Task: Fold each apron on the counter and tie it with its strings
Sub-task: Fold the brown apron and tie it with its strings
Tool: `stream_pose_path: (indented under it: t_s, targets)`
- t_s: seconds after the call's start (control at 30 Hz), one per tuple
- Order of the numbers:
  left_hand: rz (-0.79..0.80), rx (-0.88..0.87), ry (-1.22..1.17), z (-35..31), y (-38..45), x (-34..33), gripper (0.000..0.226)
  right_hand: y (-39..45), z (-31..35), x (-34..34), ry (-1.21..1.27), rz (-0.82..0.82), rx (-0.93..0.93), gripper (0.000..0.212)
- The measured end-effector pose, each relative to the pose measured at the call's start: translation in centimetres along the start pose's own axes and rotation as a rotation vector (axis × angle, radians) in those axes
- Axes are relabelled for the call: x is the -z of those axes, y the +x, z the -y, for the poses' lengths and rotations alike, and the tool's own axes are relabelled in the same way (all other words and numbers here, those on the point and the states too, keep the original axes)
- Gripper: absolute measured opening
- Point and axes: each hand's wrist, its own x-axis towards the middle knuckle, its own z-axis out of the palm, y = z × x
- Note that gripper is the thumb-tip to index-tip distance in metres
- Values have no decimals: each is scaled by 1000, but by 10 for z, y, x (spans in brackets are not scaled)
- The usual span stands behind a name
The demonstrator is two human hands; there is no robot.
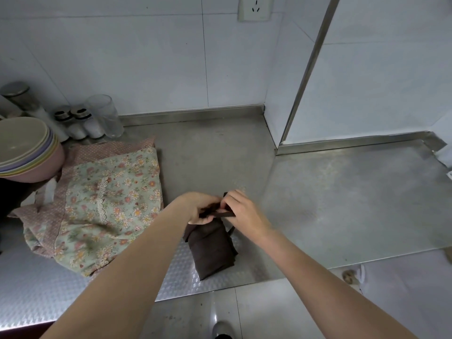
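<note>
A dark brown apron [211, 250] lies folded into a narrow bundle near the front edge of the steel counter [342, 196]. Over its far end, my left hand [199, 207] and my right hand [242, 211] both pinch the brown apron strings [221, 213], which cross between my fingers. One string hangs down the bundle's right side. A floral apron [110, 204] with lace trim lies loosely heaped to the left, on top of a pink dotted cloth [44, 216].
A stack of pastel bowls [27, 150] stands at the far left. Shaker jars [78, 123] and a clear glass [105, 116] stand against the tiled wall. A wall corner with a metal strip [288, 133] juts onto the counter at right. The floor shows below the counter edge.
</note>
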Motion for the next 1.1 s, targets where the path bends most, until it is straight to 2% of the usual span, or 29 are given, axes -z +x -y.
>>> stream_pose_path:
  t_s: [0.07,0.1,0.2,0.3,0.37,0.4,0.47,0.53,0.6,0.73,0.87,0.93,0.97,1.03,1.1]
  targets:
    - [-141,-67,261,-6,4,-5,20,-6,2,2,68,17,-79,34]
    - [-219,-117,395,-9,7,-6,21,-9,5,4,165,31,-195,39]
    - [-433,-217,720,-17,10,-12,24,-22,5,13,542,101,-728,51]
    - [-523,-297,818,-20,14,-13,20,-39,-3,26,506,398,-902,66]
    - [-500,-315,705,-22,19,-11,17,-42,-3,34,416,586,-909,63]
    - [-427,-327,570,-22,22,-13,16,-43,-3,38,399,638,-912,61]
    - [-205,-346,193,-17,20,-20,12,-38,0,34,370,657,-920,59]
    - [-92,-308,-19,-12,16,-30,23,-33,3,31,327,632,-910,58]
    - [-86,-340,32,-8,18,-32,26,-30,5,28,223,683,-851,56]
    - [-107,-418,120,-14,8,-18,27,-25,8,33,-14,884,-716,36]
    - [-79,-438,163,-20,-8,-10,28,-15,16,38,-194,983,-624,39]
    - [-78,-454,157,-24,-12,-7,28,-7,16,41,-122,936,-649,43]
    - [-82,-464,134,-25,-14,-6,29,-4,15,43,3,850,-726,47]
    - [-84,-480,66,-26,-17,-1,27,4,16,48,414,534,-914,51]
    - [-71,-472,-23,-23,-19,4,27,12,19,56,999,125,-1089,47]
